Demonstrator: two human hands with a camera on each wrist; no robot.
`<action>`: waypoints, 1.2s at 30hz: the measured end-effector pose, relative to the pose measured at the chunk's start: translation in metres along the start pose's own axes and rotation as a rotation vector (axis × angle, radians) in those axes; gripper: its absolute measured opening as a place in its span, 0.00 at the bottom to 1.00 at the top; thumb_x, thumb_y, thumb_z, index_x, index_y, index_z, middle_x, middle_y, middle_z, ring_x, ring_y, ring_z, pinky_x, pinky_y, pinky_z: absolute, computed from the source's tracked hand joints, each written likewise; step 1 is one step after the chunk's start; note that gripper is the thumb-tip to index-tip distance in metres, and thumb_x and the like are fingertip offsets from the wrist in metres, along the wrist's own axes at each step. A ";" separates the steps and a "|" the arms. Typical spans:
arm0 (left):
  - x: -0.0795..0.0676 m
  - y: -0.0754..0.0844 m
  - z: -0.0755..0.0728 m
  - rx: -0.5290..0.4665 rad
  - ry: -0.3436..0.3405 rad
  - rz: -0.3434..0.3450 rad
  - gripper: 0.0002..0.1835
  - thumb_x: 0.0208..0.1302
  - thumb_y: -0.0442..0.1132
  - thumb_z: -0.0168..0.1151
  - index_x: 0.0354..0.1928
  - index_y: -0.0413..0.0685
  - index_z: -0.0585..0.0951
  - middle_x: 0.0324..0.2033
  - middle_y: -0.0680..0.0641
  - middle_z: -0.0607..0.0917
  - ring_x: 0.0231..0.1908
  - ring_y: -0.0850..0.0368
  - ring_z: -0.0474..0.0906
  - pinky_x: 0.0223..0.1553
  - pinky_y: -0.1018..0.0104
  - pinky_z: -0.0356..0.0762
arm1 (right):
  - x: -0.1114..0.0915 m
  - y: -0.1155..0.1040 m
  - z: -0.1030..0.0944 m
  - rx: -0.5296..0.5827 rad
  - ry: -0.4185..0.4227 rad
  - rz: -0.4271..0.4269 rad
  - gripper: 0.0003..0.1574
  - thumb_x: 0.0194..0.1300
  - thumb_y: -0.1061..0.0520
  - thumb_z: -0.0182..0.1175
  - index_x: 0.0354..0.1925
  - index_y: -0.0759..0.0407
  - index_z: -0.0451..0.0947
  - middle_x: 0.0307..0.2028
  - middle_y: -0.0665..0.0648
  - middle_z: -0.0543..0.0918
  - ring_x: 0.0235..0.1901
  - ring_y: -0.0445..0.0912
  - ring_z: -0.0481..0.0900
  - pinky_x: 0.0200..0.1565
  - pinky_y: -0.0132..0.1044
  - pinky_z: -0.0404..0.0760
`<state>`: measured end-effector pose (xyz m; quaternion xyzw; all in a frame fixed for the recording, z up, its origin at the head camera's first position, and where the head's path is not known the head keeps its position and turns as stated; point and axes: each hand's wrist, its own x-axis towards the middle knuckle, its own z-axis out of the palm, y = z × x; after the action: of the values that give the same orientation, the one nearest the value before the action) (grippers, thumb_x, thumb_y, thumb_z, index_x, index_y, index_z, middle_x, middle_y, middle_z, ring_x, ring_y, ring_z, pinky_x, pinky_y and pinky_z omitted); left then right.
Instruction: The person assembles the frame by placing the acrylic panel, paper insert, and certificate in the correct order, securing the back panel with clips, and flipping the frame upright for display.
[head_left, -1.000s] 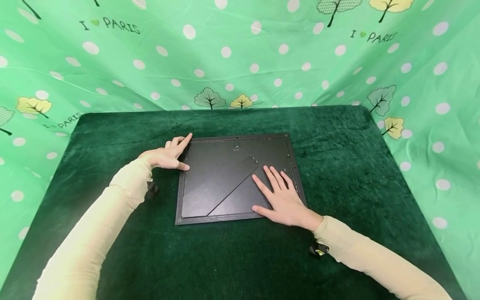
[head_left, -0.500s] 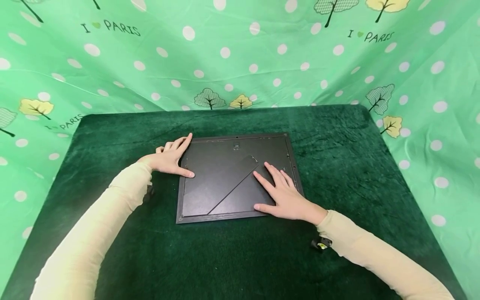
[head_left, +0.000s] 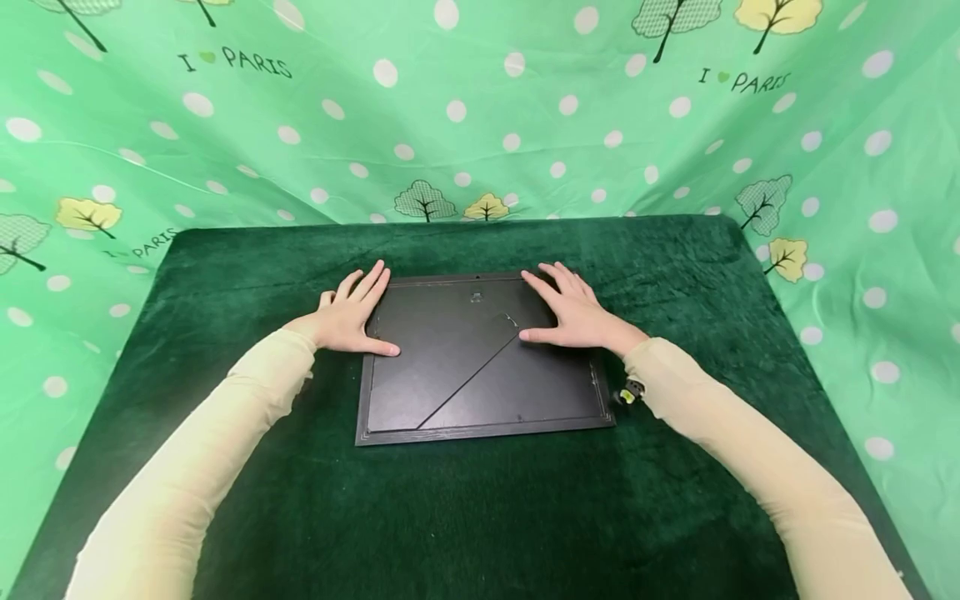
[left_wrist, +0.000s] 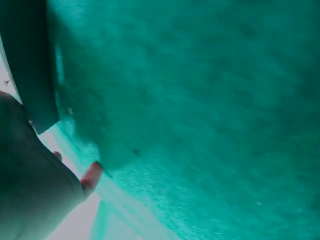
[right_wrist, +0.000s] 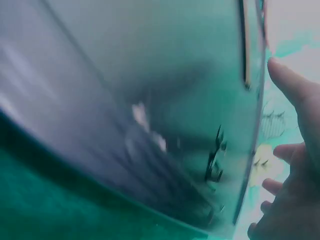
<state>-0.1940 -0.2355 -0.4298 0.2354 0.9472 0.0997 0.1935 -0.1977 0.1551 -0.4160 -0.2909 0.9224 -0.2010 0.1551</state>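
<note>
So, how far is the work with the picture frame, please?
Looks done: the picture frame lies face down on the green cloth. Under way: the left hand is at its left edge, the right hand near its far right corner. Remaining, perhaps: turning or opening it; the back panel is in place.
</note>
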 end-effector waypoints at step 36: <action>0.006 0.005 0.010 -0.019 0.045 -0.028 0.68 0.51 0.73 0.61 0.75 0.39 0.34 0.74 0.41 0.32 0.72 0.40 0.30 0.63 0.32 0.36 | 0.018 0.010 0.004 0.023 0.028 0.005 0.56 0.52 0.39 0.72 0.70 0.56 0.58 0.71 0.67 0.49 0.71 0.60 0.42 0.66 0.62 0.37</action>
<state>-0.1930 -0.2272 -0.4390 0.2180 0.9535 0.1113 0.1760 -0.2148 0.1513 -0.4273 -0.2838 0.9229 -0.2154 0.1458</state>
